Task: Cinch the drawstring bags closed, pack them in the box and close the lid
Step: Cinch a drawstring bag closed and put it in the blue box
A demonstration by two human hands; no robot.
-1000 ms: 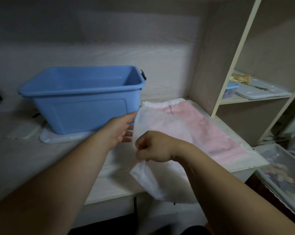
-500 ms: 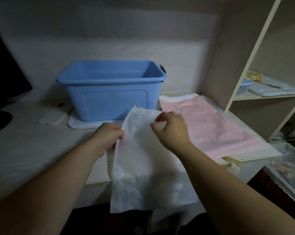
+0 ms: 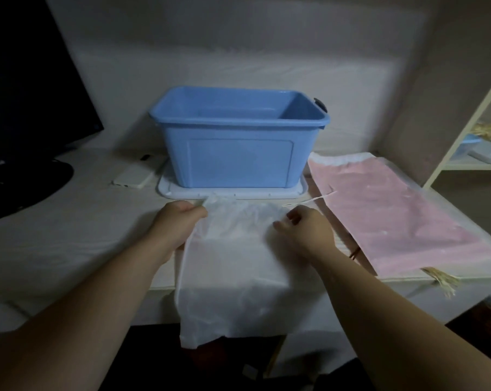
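Currently the thin, translucent white drawstring bag (image 3: 238, 263) lies flat on the pale desk (image 3: 69, 235) in front of the open blue plastic box (image 3: 238, 156), with its lower part hanging over the front edge. The left hand (image 3: 179, 224) grips the bag's upper left corner in curled fingers. The right hand (image 3: 305, 234) has its fingers curled at the upper right corner, but whether they pinch the hem or the thin white cord (image 3: 312, 199) cannot be told. The cord's loose end trails to the right, towards the flat pink drawstring bag (image 3: 394, 218).

Several things could go wrong from here:

- **No cinch:** if the right hand holds fabric rather than cord, a pull probably drags the whole bag sideways and the mouth stays open.
- **Lost anchor:** the fabric looks slippery, so the left hand's grip may let the hem run through.
- **Sliding off:** the overhanging half could pull the bag off the desk if both grips ease together.
- **Snagging:** the trailing cord may catch the pink bag and shift it.
- **Lid:** the white plastic lid (image 3: 233, 193) sits under the box, so closing later means lifting a loaded box.
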